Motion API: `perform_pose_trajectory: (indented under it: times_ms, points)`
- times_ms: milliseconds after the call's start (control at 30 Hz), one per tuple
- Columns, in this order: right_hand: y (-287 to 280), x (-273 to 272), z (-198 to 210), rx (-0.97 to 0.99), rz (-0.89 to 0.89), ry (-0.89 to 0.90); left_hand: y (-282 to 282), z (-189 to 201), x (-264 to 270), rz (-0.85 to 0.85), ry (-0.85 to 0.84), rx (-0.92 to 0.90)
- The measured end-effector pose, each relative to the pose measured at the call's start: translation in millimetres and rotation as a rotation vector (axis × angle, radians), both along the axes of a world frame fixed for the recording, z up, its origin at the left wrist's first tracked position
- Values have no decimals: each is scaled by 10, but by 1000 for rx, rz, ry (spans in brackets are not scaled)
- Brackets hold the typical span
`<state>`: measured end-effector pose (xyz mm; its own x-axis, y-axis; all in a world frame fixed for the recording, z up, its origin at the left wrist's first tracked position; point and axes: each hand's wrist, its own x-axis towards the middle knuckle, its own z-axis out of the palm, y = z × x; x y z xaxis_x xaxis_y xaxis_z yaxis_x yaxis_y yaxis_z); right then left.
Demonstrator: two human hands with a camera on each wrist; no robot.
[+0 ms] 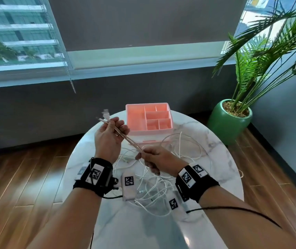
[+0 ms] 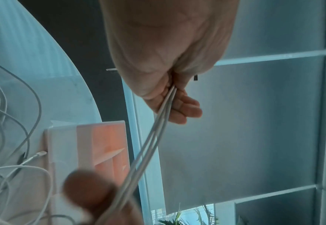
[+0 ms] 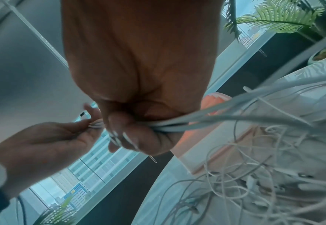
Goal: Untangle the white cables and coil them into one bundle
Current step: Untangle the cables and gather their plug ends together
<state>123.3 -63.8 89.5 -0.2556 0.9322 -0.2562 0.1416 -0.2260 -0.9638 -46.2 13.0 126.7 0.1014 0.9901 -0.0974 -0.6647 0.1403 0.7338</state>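
Two white cable strands (image 1: 131, 142) run taut between my hands above the round table. My left hand (image 1: 110, 135) is raised and pinches their plug ends (image 1: 105, 115), which stick out past the fingers; in the left wrist view the strands (image 2: 152, 140) leave its curled fingers (image 2: 181, 109). Lower and to the right, my right hand (image 1: 154, 159) grips the same strands, and its fingers (image 3: 133, 134) curl round the cables (image 3: 177, 124) in the right wrist view. A tangle of white cables (image 1: 154, 187) lies loose on the tabletop under both hands.
A pink divided organiser box (image 1: 149, 118) stands at the far side of the marble table (image 1: 220, 169). A green pot with a palm plant (image 1: 228, 121) sits on the wooden floor to the right. Window and blind lie beyond the table.
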Motion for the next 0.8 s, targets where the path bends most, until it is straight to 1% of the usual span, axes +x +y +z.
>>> perform_pose_trajectory:
  times_ms: [67,167,267,400,567,633,700,800]
  points:
    - [-62,102,-99,-23,2,-60,42,-11,-28,31,7,-35]
    - [-201,354,-288,-67,33,-160,55,-84,-48,69,69,-80]
    - [-432,724,-508,-135,-9,-266,100,-165,-88,96,100,-128]
    - [-726,1205,-683,-245,-113,-385,79,-309,-78,21,118,-184]
    - [-1101,1890,-741,-313,-241,-655,6,-479,-15,-52,231,-169]
    - [-1176,2085,-608,-271,-320,-715,-15,-530,0,-85,268,-169]
    - [-1168,2233,-478,-154,-404,-732,-48,-562,37,-107,292,-169]
    - [-1117,2332,-391,21,-561,-657,-70,-572,85,-116,281,-167]
